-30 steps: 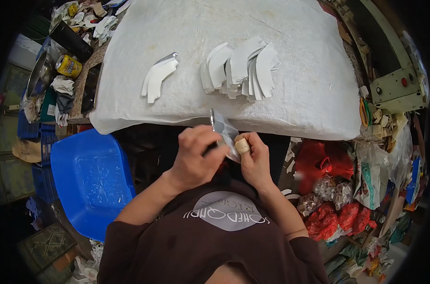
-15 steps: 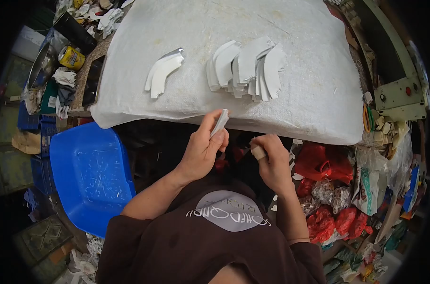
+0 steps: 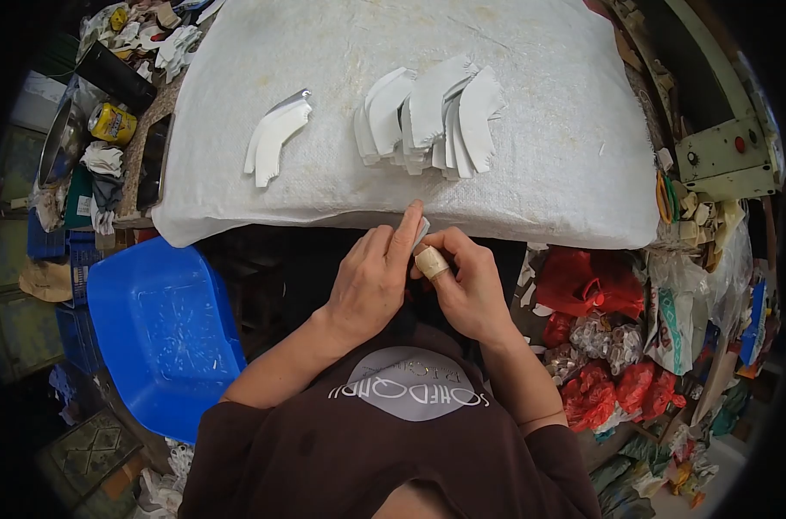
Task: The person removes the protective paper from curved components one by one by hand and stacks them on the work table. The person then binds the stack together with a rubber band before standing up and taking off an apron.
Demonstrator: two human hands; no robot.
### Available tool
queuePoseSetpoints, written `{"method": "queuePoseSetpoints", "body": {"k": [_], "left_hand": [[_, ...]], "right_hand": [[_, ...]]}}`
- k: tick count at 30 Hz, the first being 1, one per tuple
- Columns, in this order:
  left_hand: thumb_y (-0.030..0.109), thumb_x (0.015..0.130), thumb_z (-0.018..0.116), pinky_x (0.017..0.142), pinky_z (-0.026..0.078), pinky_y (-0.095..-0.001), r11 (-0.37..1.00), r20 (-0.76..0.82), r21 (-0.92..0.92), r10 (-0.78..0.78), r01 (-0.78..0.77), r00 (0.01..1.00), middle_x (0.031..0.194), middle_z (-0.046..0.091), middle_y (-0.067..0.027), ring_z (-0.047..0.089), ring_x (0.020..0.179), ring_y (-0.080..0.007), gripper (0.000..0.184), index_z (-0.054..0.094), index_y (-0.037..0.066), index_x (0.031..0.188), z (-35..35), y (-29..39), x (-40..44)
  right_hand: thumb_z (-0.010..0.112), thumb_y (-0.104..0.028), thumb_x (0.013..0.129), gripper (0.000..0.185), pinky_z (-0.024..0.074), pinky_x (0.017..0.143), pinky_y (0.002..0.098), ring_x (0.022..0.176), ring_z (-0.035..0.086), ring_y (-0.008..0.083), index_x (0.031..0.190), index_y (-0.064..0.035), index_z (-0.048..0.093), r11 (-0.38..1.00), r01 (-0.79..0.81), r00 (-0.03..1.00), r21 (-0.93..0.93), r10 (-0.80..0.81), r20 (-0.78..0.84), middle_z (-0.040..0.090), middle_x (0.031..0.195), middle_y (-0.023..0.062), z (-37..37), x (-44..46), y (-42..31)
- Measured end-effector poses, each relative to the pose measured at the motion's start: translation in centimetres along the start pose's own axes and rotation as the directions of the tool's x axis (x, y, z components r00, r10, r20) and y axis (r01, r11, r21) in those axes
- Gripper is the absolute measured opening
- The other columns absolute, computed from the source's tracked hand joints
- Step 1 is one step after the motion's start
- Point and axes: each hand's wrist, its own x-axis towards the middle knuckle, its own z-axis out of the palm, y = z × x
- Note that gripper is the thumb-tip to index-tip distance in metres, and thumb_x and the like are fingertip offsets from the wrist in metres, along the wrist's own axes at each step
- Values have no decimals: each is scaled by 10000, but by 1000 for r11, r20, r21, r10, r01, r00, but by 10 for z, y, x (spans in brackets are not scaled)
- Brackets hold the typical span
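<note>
My left hand (image 3: 371, 281) is closed around a small white strip-like piece (image 3: 421, 232), with its index finger stretched along it; most of the piece is hidden by the fingers. Close against it, my right hand (image 3: 466, 285) is curled in a pinch, a beige wrap (image 3: 432, 262) around its thumb. Whatever lies between the right fingertips is hidden. Both hands are just below the front edge of the white-covered table (image 3: 566, 147). On the cover, a thick row of curved white pieces (image 3: 428, 112) overlaps, and a smaller pair of such pieces (image 3: 276, 138) lies to the left.
A blue plastic tub (image 3: 164, 337) with white scraps stands at the left. Beyond it are a yellow can (image 3: 112, 124) and a black cylinder (image 3: 116, 76). At the right are red bags (image 3: 592, 285) and a pale green machine box (image 3: 726, 156) with a red button.
My hands have come together; the right one moved left and up to the left one. The left hand has turned, showing its back and covering more of the piece. The view has shifted slightly.
</note>
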Motion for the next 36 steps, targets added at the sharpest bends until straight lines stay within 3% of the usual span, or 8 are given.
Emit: {"method": "queuePoseSetpoints", "body": {"k": [6, 12, 20, 24, 26, 30, 32, 36], "left_hand": [[-41, 746, 557, 678, 473, -393, 1000, 32, 4, 0, 0, 999, 793, 507, -145, 548, 719, -296, 613, 374, -15, 1330, 1, 0, -2], [18, 854, 463, 786, 478, -378, 830, 269, -509, -99, 228, 958, 1040, 564, -226, 590, 901, -346, 463, 394, -40, 1308, -18, 0, 4], [142, 940, 370, 827, 453, -283, 702, 399, -561, -234, 438, 887, 1105, 606, -164, 597, 900, -179, 399, 448, -35, 1288, -15, -6, -2], [165, 957, 336, 823, 453, -272, 660, 317, -637, -247, 399, 916, 1059, 629, -132, 594, 881, -164, 395, 469, -42, 1266, -7, -3, -5], [180, 965, 317, 809, 457, -263, 692, 335, -567, -301, 446, 893, 1014, 634, -115, 589, 868, -148, 395, 497, -54, 1227, -5, -4, -4], [189, 957, 366, 647, 470, -267, 591, 148, -721, -379, 362, 913, 787, 622, -125, 582, 679, -130, 346, 555, -29, 1147, 13, -15, -9], [204, 963, 358, 676, 467, -271, 371, 278, -779, -517, 505, 809, 802, 626, -121, 584, 715, -134, 349, 582, -40, 1077, 0, -11, -1], [200, 973, 335, 676, 448, -222, 506, 262, -721, -434, 474, 862, 818, 598, -54, 546, 711, -88, 346, 558, -37, 1091, -1, -19, 0]], "right_hand": [[556, -86, 868, 109, 443, 607, 228, 659, 546, 86, 906, 16, 552, 989, -12, 998, 145, 3, 62, 575, 735, 30, -5, 5, 15], [541, -27, 837, 74, 444, 612, 236, 667, 530, 102, 883, 30, 550, 883, -74, 990, 464, 9, 142, 575, 769, 30, -7, 6, 25], [542, -82, 846, 106, 422, 630, 223, 692, 521, 87, 895, 11, 538, 968, 179, 979, 175, -193, 67, 564, 780, 35, -2, 6, 30], [549, -8, 766, 138, 458, 688, 294, 746, 575, 194, 902, 17, 546, 992, 72, 996, 108, -78, 48, 591, 807, 101, 3, 4, 29], [568, -1, 700, 189, 427, 750, 350, 766, 554, 262, 887, -3, 548, 944, 315, 947, -100, -320, -42, 566, 808, 109, 8, 5, 35], [607, -12, 642, 233, 368, 793, 374, 825, 498, 291, 868, -26, 556, 900, 335, 942, -278, -326, 81, 531, 851, 102, 10, -4, 31], [624, 9, 636, 237, 382, 833, 371, 897, 476, 290, 853, -21, 534, 785, 522, 842, -333, -536, 57, 506, 908, 133, 15, -7, 29], [631, 12, 603, 302, 313, 828, 407, 895, 482, 279, 869, -73, 516, 664, 608, 765, -435, -637, 98, 565, 1020, 83, 15, -5, 16]]}}
